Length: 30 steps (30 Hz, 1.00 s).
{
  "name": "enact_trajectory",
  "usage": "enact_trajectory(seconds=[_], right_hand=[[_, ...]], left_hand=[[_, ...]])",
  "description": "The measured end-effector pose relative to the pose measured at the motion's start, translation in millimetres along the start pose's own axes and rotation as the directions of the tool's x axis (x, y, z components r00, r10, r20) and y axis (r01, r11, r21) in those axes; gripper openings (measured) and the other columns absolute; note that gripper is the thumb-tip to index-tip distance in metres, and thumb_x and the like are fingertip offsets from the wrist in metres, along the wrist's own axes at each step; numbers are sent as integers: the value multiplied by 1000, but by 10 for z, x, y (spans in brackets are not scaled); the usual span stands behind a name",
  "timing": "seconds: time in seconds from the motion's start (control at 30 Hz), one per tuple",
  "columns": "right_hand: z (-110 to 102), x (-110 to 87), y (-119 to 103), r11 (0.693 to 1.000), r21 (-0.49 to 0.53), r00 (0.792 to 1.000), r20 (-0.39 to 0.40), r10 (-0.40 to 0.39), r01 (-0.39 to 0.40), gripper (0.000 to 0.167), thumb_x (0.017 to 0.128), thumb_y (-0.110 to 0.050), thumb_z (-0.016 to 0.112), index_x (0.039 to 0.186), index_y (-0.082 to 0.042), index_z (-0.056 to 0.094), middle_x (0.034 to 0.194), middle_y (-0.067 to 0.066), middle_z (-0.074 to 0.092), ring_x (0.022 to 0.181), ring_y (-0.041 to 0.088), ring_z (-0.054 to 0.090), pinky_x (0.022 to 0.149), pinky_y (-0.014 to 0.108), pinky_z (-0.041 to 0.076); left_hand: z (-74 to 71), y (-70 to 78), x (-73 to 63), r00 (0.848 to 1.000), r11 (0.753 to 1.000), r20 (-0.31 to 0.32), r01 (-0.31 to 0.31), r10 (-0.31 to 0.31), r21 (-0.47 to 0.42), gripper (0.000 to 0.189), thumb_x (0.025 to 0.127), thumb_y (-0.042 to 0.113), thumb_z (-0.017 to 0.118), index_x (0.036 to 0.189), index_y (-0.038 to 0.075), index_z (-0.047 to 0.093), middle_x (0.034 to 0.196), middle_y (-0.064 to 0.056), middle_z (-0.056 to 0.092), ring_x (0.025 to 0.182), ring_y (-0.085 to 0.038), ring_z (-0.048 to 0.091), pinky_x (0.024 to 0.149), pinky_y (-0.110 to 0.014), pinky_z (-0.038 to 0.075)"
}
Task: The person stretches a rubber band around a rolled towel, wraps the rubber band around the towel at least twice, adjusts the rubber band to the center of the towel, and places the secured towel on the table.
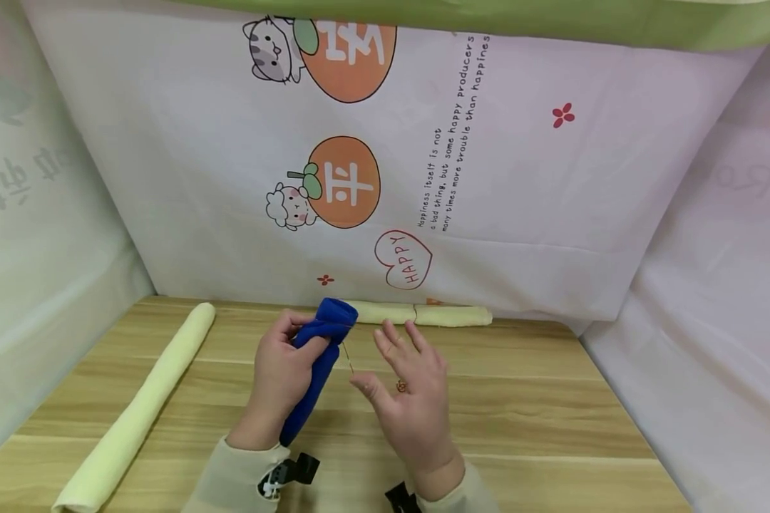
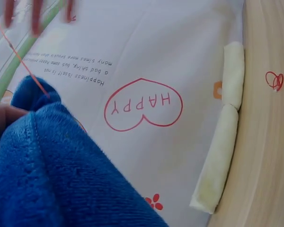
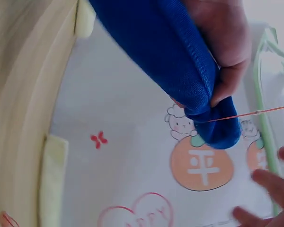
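Note:
My left hand [image 1: 281, 370] grips a rolled blue towel [image 1: 316, 388] near its folded upper end, thumb on the near side. The roll hangs down toward my left forearm, and its plush surface fills the lower left wrist view. A thin red band [image 3: 239, 116] crosses the towel's end and runs taut from it, with a small knot along its length. In the head view it reaches the thumb tip of my right hand [image 1: 417, 417], whose fingers are spread and straight. How the band sits on that thumb is hard to make out.
A long cream towel roll [image 1: 141, 406] lies along the table's left side. At the back edge lies another cream roll [image 1: 452, 315] with a thin band round it. A small red band tangle [image 2: 274, 81] rests on the wooden table [image 1: 539, 413]. Printed white cloth [image 1: 520, 178] walls the back.

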State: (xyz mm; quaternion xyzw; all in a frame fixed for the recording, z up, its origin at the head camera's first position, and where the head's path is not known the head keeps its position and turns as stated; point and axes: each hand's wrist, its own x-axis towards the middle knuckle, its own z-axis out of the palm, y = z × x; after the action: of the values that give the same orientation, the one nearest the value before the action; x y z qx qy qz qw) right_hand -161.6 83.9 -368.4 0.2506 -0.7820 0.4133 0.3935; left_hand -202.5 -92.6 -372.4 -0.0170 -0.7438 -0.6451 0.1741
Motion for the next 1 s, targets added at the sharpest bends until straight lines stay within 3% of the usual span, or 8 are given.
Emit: enact_trajectory(seconds=[0.07,0.2,0.37,0.47,0.57,0.7,0.87,1.0], right_hand=[[-24,-4,18,973,55,972,84,219,-224,54,89,-48,70,131,-14,67,135,-2,60,120,25,57,95,57,41],[-53,22,43,832,199,846,262,465,-519,46,91,-37,73,130,-14,67,128,-4,65,107,19,64,84,43,54],[-59,59,80,604,426,736,465,492,-673,42,97,-24,69,130,1,63,124,11,66,119,30,59,94,36,49],[-100,87,145,544,493,733,491,471,-679,45,96,-20,69,133,3,59,127,15,64,119,31,58,95,35,49],[-188,114,223,569,505,759,478,441,-649,57,94,-25,72,140,2,53,131,17,61,121,31,57,93,35,50],[-289,142,286,689,421,787,488,376,-590,75,89,-35,76,151,-8,43,137,14,57,124,31,55,95,40,49],[-335,162,298,804,278,785,521,334,-526,76,88,-31,78,153,-16,41,140,9,55,122,29,57,100,47,44],[-335,169,281,840,202,769,547,331,-504,77,86,-28,80,151,-14,43,142,8,53,121,30,57,94,43,49]], left_hand=[[-9,17,-3,999,1000,-30,-14,14,-10,19,88,10,75,105,9,66,100,-12,67,81,-24,66,65,-32,54],[-3,46,-32,994,997,-76,-82,82,6,22,87,7,75,107,10,67,96,-10,68,78,-22,63,63,-30,53],[16,62,-98,964,964,-35,-264,263,-35,27,84,-2,75,107,10,68,98,-7,68,79,-21,62,64,-30,52],[5,50,-113,916,916,37,-397,400,-62,32,81,-8,74,106,10,69,108,-4,69,89,-20,63,71,-31,52],[-19,25,-101,857,865,118,-496,502,-80,36,79,-13,73,106,10,69,113,-4,68,98,-21,63,77,-31,52],[-36,-4,-80,802,834,239,-546,548,-80,40,78,-16,70,108,10,70,114,-6,67,100,-23,62,80,-33,52],[-39,-7,-63,741,790,352,-613,573,4,42,75,-15,71,108,11,72,116,-5,67,103,-23,63,82,-39,54],[-19,0,-48,674,714,444,-692,590,102,40,73,-13,75,106,10,73,115,-6,68,105,-24,64,85,-44,53]])
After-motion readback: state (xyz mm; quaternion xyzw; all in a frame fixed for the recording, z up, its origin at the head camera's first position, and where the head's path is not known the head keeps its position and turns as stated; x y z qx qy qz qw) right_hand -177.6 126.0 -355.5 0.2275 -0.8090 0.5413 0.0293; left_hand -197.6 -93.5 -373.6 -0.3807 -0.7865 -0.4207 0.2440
